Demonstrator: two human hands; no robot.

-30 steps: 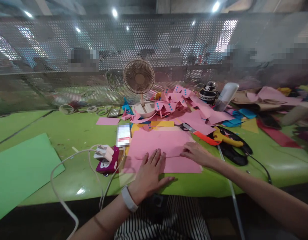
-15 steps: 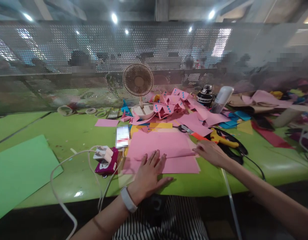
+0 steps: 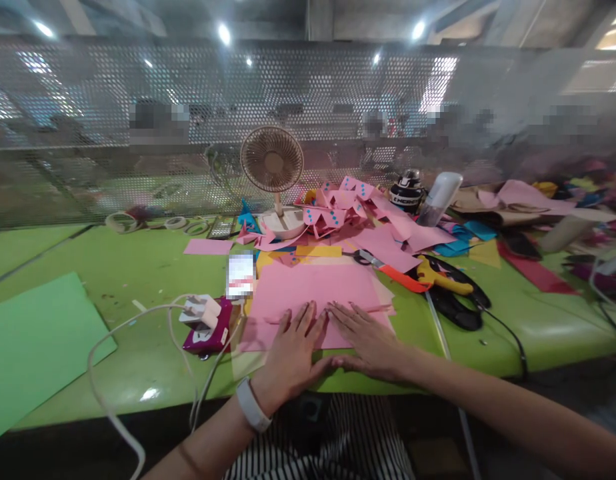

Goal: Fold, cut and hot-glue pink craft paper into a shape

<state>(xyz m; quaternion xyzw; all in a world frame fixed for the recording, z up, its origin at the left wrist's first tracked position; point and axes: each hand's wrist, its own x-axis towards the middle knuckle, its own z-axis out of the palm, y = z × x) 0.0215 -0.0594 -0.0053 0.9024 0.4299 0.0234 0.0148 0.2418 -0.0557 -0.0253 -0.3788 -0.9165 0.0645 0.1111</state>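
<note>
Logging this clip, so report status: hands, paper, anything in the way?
Left hand and right hand open on pink paper, gripping nothing. Paper layered, lying flat. Yellow tool at right, apart from both hands.

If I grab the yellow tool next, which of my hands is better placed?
Probably your right hand: it rests on the pink paper, nearer the yellow tool, which lies off to that side. Your left hand, also on the paper, is farther away.

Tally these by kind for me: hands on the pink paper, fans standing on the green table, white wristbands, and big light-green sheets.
Hands: 2, the left hand and the right hand, on the pink paper
Fan on the green table: 1
White wristband: 1
Light-green sheet: 1
Total: 5
</note>
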